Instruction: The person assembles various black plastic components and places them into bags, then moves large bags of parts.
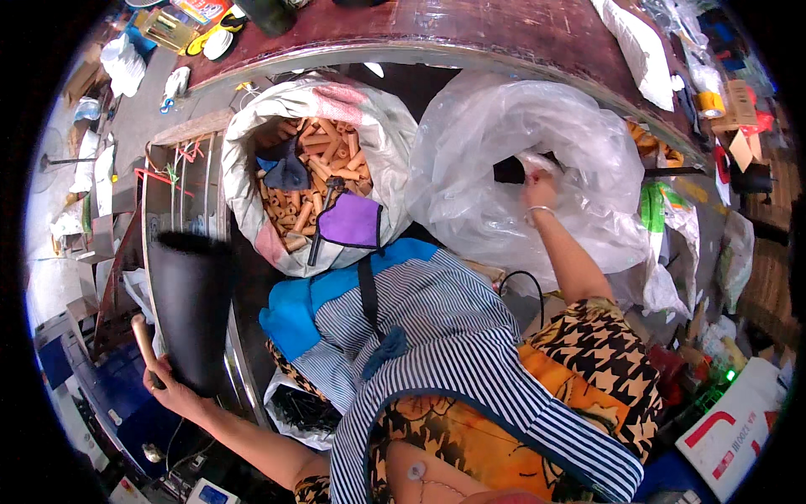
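Observation:
My left hand is out at the left, closed around a light-brown wooden handle that points upward. Beside it stands a tall black cylinder. My right hand reaches into the mouth of a large clear plastic bag, and its fingertips are too small and partly hidden to read. Left of that bag, a white woven sack is full of short brown wooden pieces, several with holes in their ends. A dark tool with a rod and a purple cloth lie on the sack's near edge.
A dark red table runs across the far side with bottles and a paper sheet on it. My striped apron covers my lap. A bag of black pieces sits low at left, a white box at lower right.

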A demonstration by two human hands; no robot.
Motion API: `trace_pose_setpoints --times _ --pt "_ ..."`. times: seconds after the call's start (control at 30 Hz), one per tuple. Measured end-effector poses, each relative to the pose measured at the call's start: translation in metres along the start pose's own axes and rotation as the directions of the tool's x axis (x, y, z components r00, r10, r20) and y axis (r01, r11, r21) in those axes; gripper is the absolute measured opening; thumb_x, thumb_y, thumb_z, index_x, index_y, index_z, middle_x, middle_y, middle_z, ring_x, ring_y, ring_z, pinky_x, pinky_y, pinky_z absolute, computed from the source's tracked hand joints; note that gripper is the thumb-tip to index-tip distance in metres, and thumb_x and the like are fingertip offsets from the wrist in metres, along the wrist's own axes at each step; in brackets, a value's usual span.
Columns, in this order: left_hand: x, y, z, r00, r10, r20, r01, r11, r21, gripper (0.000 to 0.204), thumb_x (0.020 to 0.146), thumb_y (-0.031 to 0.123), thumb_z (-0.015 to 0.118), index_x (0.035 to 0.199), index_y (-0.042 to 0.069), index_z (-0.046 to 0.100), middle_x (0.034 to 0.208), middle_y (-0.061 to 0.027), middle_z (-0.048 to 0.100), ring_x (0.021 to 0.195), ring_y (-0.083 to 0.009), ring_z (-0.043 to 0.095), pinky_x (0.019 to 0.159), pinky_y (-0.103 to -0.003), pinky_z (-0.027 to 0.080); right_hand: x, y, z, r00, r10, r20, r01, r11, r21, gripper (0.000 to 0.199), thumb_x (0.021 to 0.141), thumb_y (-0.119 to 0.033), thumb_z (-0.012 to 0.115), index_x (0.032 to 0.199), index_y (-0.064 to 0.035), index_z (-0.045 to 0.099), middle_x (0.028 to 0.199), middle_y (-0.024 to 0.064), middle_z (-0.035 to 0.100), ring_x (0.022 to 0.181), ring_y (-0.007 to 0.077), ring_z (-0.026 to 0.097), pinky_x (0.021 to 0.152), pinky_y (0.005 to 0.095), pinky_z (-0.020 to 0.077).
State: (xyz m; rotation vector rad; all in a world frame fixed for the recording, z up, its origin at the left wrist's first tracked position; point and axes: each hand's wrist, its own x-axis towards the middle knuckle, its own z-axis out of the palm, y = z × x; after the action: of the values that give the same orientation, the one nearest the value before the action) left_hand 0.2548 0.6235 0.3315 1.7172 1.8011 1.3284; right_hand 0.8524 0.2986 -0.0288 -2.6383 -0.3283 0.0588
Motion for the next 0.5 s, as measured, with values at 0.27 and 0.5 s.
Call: trace_pose_setpoints --times 0.27,0.5 --pt "0.054 -0.051 -0.117 0.945 0.211 -0.25 -0.077 0.887 0.456 0.032 0.087 0.033 0.061 0.095 0.003 0.054 0.078 -0.0024 0.057 0.075 -0.0171 0.056 0.07 -0.029 0.045 0.063 0.114 0.111 0.901 0.07 0.428 -0.071 0.997 -0.014 0.071 0.079 -0.036 0.064 0.133 0.0017 0.038 0.134 0.0204 0.043 0.126 0.0344 0.037 0.106 0.0382 0.0295" --pt "-0.014 0.033 -0.108 0.935 -0.324 0.144 0.303 0.52 -0.798 0.05 0.093 0.042 0.044 0.128 0.006 0.045 0.122 -0.0144 0.054 0.109 -0.0267 0.055 0.096 -0.037 0.043 0.042 0.001 0.028 0.79 0.521 0.324 -0.367 0.825 -0.431 0.087 0.064 -0.053 0.073 0.135 -0.0147 0.041 0.144 0.01 0.034 0.136 0.0239 0.024 0.111 0.0378 0.0213"
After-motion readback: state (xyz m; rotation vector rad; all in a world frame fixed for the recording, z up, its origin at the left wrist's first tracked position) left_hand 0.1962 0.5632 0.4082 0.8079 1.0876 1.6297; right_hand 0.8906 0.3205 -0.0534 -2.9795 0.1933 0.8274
